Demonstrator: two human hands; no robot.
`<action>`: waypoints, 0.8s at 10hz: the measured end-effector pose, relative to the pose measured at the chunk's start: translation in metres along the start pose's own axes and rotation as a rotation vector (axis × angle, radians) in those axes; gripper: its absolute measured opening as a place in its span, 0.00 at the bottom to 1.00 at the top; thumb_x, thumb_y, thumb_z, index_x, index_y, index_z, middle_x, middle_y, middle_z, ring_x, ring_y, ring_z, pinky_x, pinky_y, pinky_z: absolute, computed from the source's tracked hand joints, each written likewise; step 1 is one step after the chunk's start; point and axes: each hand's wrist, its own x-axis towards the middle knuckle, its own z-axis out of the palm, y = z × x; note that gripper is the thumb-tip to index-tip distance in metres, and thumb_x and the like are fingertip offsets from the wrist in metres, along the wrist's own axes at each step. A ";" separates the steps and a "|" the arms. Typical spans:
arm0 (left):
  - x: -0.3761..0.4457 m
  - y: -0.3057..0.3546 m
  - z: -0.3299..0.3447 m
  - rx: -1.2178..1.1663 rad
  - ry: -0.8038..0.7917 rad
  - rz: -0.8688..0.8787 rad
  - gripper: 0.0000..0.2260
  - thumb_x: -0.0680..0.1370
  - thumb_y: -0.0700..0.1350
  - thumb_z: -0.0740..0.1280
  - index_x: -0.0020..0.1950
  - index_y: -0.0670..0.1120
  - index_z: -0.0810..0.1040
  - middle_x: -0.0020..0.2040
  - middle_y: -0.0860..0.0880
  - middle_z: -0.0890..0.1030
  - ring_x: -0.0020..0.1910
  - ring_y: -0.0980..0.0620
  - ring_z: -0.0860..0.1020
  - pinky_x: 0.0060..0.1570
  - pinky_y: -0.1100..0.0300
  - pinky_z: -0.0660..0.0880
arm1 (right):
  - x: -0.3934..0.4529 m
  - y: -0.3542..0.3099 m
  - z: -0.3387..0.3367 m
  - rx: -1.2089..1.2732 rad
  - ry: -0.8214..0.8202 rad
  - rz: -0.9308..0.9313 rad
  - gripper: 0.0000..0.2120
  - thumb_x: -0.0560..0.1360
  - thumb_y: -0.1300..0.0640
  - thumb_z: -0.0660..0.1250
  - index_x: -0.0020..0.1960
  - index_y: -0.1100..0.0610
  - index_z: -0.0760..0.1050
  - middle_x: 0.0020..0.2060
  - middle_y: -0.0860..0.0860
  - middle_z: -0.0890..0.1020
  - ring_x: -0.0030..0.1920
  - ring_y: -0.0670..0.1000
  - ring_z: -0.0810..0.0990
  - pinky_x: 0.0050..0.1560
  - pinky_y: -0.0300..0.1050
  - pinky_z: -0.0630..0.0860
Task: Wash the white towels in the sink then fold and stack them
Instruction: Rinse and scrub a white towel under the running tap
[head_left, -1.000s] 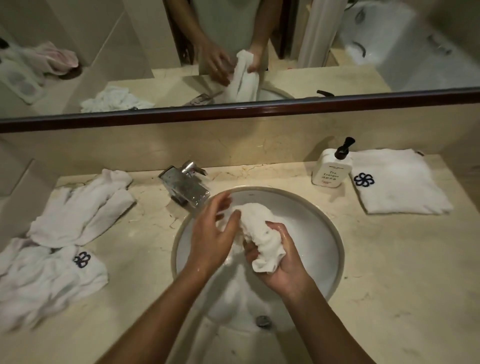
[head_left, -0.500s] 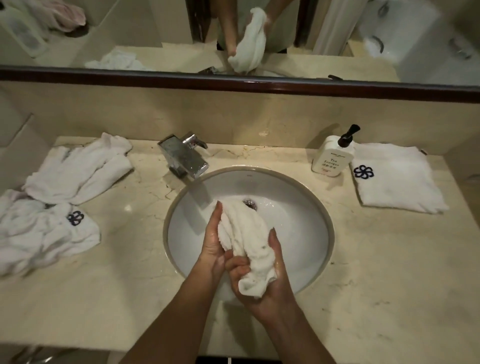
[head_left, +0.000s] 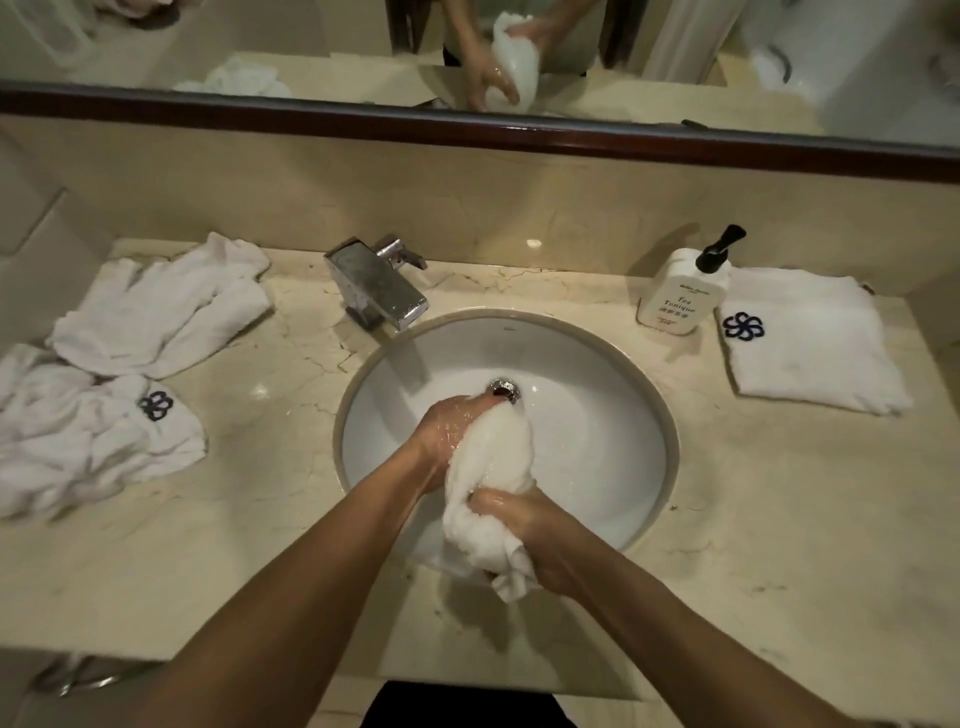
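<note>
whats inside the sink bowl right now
Over the white sink, the left hand and right hand grip a wet towel. The metal drain shows just beyond it. The bowl's near side is hidden by towel and arms.

Pump bottle (head_left: 678, 296) label reads "Tea Tonique"; smaller lines above and below illegible.

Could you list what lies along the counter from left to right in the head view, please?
Crumpled towels → faucet → left hand → wet towel held over the sink → soap bottle → folded towel.
</note>
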 end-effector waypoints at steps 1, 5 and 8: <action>0.018 0.001 -0.008 0.365 0.118 0.031 0.22 0.63 0.60 0.72 0.46 0.45 0.79 0.39 0.49 0.80 0.39 0.49 0.78 0.43 0.57 0.73 | 0.010 0.001 0.010 -0.161 0.063 0.094 0.14 0.74 0.48 0.70 0.52 0.56 0.74 0.44 0.65 0.73 0.40 0.62 0.75 0.26 0.41 0.75; 0.043 0.006 -0.031 0.974 0.148 0.132 0.22 0.81 0.60 0.58 0.59 0.43 0.77 0.60 0.40 0.79 0.57 0.39 0.76 0.52 0.54 0.71 | 0.039 -0.002 0.035 -0.483 0.309 -0.007 0.23 0.60 0.45 0.70 0.48 0.59 0.78 0.35 0.53 0.82 0.29 0.47 0.80 0.29 0.43 0.76; 0.011 0.020 -0.045 0.067 0.148 0.161 0.17 0.75 0.61 0.67 0.49 0.49 0.81 0.46 0.50 0.83 0.44 0.49 0.81 0.46 0.55 0.77 | 0.009 -0.038 0.037 -0.207 0.157 -0.037 0.22 0.71 0.47 0.77 0.61 0.54 0.77 0.46 0.54 0.87 0.45 0.54 0.85 0.46 0.50 0.81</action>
